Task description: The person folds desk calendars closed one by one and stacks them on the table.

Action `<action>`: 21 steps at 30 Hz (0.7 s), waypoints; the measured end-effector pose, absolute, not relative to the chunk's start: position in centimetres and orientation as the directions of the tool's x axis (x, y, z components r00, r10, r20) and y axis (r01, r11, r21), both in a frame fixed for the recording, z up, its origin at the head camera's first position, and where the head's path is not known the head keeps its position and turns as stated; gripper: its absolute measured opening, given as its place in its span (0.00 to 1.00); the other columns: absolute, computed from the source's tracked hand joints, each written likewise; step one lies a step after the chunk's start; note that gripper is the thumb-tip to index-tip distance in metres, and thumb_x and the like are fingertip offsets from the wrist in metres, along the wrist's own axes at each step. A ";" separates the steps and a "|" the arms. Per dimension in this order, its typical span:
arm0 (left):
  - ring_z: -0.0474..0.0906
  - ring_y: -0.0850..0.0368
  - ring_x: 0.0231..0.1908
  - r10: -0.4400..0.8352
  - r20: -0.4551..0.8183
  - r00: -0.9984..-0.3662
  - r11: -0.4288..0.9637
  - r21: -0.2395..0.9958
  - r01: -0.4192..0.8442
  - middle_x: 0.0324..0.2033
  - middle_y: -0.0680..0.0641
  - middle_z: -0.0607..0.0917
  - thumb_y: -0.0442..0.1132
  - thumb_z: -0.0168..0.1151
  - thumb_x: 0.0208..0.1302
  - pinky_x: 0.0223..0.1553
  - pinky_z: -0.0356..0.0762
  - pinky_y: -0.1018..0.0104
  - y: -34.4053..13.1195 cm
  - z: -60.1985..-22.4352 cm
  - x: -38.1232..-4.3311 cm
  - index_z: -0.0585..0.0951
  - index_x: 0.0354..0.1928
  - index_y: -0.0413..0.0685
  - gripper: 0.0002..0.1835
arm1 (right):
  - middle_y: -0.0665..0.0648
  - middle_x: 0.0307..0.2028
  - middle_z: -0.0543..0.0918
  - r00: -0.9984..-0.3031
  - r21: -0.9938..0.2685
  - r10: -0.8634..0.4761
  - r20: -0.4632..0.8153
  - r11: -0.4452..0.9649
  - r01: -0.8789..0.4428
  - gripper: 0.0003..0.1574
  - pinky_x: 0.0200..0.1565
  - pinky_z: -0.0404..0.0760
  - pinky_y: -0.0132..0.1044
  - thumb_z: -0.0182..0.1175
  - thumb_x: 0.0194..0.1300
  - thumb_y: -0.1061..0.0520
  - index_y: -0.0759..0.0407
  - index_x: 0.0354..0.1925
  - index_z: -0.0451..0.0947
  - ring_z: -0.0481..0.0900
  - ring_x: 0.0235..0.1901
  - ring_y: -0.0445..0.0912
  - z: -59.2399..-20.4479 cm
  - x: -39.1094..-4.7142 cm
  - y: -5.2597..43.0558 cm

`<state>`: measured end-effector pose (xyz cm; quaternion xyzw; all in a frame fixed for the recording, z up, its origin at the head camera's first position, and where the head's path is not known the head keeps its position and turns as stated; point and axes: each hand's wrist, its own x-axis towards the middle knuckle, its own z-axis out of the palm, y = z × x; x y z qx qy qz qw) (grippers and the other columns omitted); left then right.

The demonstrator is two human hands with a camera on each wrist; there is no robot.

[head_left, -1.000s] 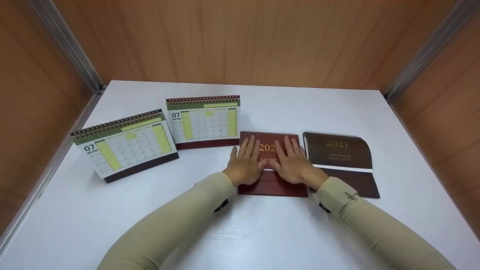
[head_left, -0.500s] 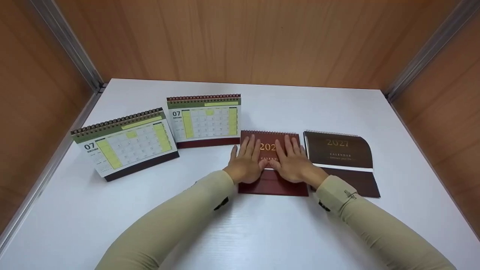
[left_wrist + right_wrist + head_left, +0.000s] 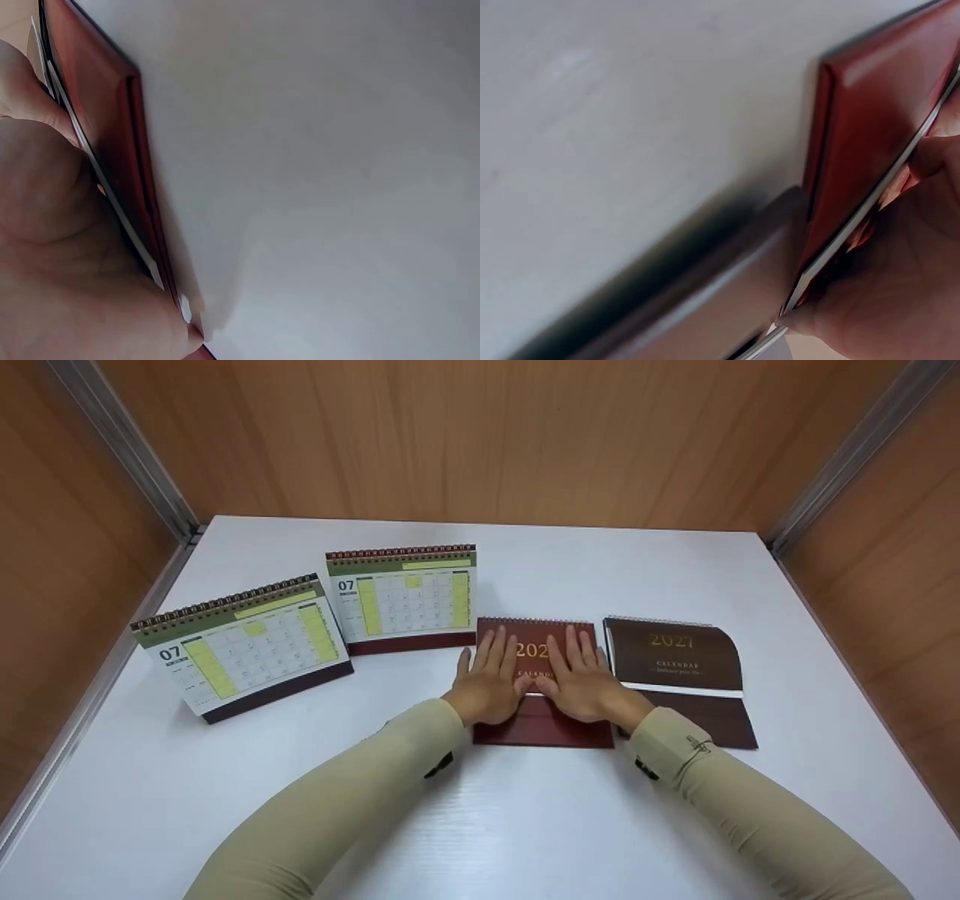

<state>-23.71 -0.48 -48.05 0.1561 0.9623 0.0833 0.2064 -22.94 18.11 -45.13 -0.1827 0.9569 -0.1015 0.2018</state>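
Observation:
A dark red 2027 desk calendar lies flat on the white table, its spiral binding at the far edge. My left hand rests on its left half with the fingers straight, and my right hand rests likewise on the right half. Both thumbs meet near the middle, over the printed title. In the left wrist view, the left palm lies along the page edges above the red base. The right wrist view has the right palm against the pages, with a brown calendar close beside.
The brown 2027 calendar lies flat just right of the red one, its cover bowed up. Two desk calendars stand propped at the left, one with a dark base and one with a red base. Wooden panels enclose the table.
Both hands stay pressed on the red calendar in the same pose. The whole head view has shifted slightly; the calendars keep their places.

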 end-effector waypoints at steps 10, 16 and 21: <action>0.15 0.51 0.81 0.339 -0.396 -0.853 0.936 0.234 0.263 0.82 0.48 0.19 0.65 0.24 0.84 0.81 0.24 0.41 -0.5 -47.9 -24.0 0.26 0.84 0.53 0.42 | 0.74 0.81 0.23 -0.847 -0.277 -0.396 -0.355 0.910 -0.309 0.49 0.79 0.31 0.67 0.36 0.87 0.39 0.65 0.85 0.31 0.22 0.81 0.70 -44.8 -23.0 18.2; 0.15 0.51 0.82 0.339 -0.402 -0.851 0.936 0.234 0.263 0.82 0.48 0.19 0.66 0.25 0.83 0.81 0.25 0.42 -0.7 -47.8 -24.0 0.26 0.84 0.53 0.43 | 0.73 0.82 0.24 -0.838 -0.283 -0.404 -0.367 0.907 -0.314 0.49 0.79 0.32 0.68 0.38 0.86 0.38 0.64 0.85 0.31 0.22 0.81 0.69 -44.6 -23.4 18.4; 0.16 0.51 0.82 0.348 -0.402 -0.847 0.933 0.236 0.272 0.82 0.48 0.20 0.67 0.26 0.83 0.81 0.26 0.41 -0.9 -47.8 -24.1 0.26 0.84 0.54 0.43 | 0.73 0.82 0.24 -0.825 -0.303 -0.417 -0.382 0.900 -0.314 0.50 0.79 0.32 0.69 0.40 0.86 0.39 0.63 0.85 0.32 0.22 0.81 0.69 -44.3 -23.5 18.6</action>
